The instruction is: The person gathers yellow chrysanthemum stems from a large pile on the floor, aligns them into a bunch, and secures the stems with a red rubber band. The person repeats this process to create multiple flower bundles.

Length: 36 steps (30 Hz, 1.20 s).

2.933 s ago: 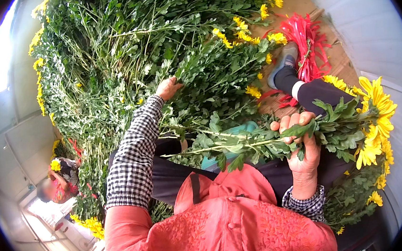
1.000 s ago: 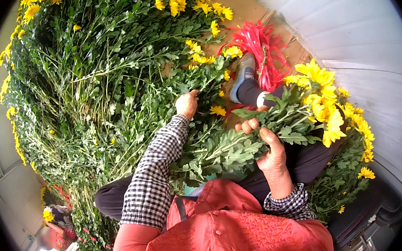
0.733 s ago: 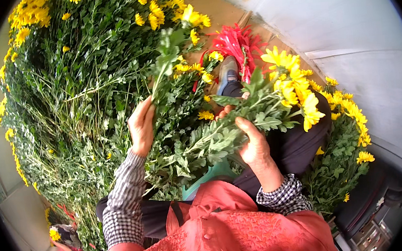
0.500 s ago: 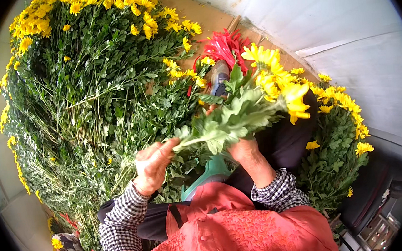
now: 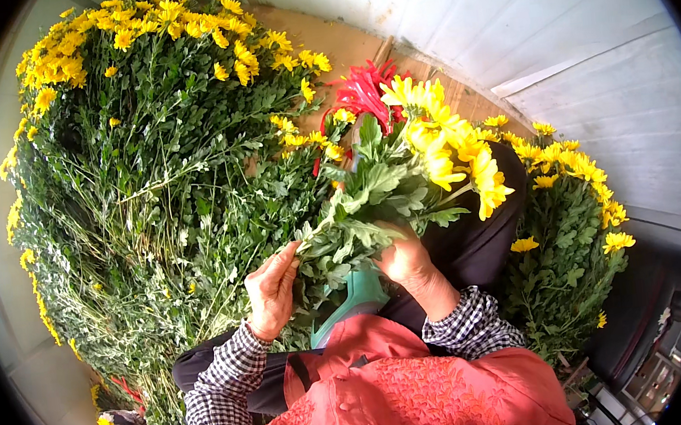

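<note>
A bunch of yellow chrysanthemums (image 5: pixel 371 189) lies across in front of me, its flower heads to the upper right and its stems toward the left. My left hand (image 5: pixel 273 290) is closed, thumb and fingers pinching the stem end. Further up the bunch, my right hand (image 5: pixel 403 256) grips it from below, its fingertips hidden by leaves. A large heap of cut chrysanthemums (image 5: pixel 137 198) spreads beyond and to the left of my left hand.
Red strips (image 5: pixel 366 93) lie on the brown floor at the far side. A smaller pile of chrysanthemums (image 5: pixel 565 266) is at my right, beside a black seat (image 5: pixel 637 312). A green plastic thing (image 5: pixel 354 299) shows beneath my hands. A pale wall (image 5: pixel 582 13) stands behind.
The bunch's flower heads have swung a little to the left, and its leaves look more spread. My left hand has moved slightly right, still at the stems; my right hand has shifted slightly left.
</note>
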Available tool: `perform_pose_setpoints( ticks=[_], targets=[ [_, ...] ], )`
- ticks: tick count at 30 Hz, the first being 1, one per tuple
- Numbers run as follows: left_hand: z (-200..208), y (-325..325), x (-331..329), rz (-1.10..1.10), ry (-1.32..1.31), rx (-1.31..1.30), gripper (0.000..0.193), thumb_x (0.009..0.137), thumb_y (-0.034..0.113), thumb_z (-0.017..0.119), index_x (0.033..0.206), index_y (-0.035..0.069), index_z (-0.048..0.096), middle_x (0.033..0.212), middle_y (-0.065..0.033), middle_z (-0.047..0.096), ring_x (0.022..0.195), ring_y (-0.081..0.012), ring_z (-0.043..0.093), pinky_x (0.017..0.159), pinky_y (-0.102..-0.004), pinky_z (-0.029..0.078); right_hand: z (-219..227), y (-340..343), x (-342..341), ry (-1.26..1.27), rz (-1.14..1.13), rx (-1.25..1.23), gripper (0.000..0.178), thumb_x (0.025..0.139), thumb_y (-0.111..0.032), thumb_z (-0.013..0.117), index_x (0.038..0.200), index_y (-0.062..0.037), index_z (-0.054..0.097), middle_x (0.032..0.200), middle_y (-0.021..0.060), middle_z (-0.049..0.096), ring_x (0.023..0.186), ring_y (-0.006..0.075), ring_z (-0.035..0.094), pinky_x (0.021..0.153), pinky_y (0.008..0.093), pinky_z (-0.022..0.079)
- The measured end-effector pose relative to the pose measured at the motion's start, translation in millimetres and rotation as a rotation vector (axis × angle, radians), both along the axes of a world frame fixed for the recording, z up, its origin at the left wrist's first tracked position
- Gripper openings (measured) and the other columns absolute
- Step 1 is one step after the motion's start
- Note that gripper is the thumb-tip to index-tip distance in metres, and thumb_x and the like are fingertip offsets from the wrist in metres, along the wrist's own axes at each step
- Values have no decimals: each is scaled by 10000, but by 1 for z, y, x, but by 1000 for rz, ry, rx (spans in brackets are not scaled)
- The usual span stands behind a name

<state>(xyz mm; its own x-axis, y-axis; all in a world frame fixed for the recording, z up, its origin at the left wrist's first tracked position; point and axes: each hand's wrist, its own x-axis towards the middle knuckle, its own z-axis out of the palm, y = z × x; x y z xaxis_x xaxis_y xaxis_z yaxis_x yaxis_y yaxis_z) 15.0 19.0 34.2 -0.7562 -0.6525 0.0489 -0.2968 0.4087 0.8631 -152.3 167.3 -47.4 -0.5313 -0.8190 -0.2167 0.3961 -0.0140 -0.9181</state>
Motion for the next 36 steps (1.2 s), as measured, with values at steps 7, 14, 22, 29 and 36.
perform_pose_setpoints(
  ticks=[7,14,22,29,36],
  targets=[
    [4,11,6,-306,-231,-285,380,792,28,637,1170,52,608,584,-43,439,469,-202,494,436,-338,410,50,-29,-6,-707,-168,-187,603,784,-134,704,1318,-45,437,1200,84,594,1129,224,558,983,384,434],
    [-9,-61,-17,-260,-177,119,359,907,286,590,1166,38,610,908,-143,675,695,-204,649,643,-326,518,66,-20,-16,-566,22,-379,440,776,-205,644,1129,-48,435,977,139,593,934,273,607,952,451,415],
    [-273,-64,50,-626,-1009,633,531,900,462,513,1288,102,537,1187,-168,610,1084,-302,586,900,-396,480,54,-27,-16,-670,259,-634,284,884,-415,601,943,-138,575,981,58,626,886,249,608,867,495,439],
    [-273,-151,89,7,-673,-93,312,903,350,564,1129,153,649,1073,-98,676,866,-229,680,774,-315,547,61,-38,-11,-598,166,-463,215,898,-347,598,885,-145,525,849,62,597,752,231,583,845,481,463],
    [-232,-280,109,221,-882,-383,537,838,311,645,1325,137,500,1349,-187,475,1143,-314,549,925,-400,470,51,-45,0,-601,205,-615,204,890,-324,613,863,-126,573,825,79,616,713,254,622,872,479,473]
  ],
)
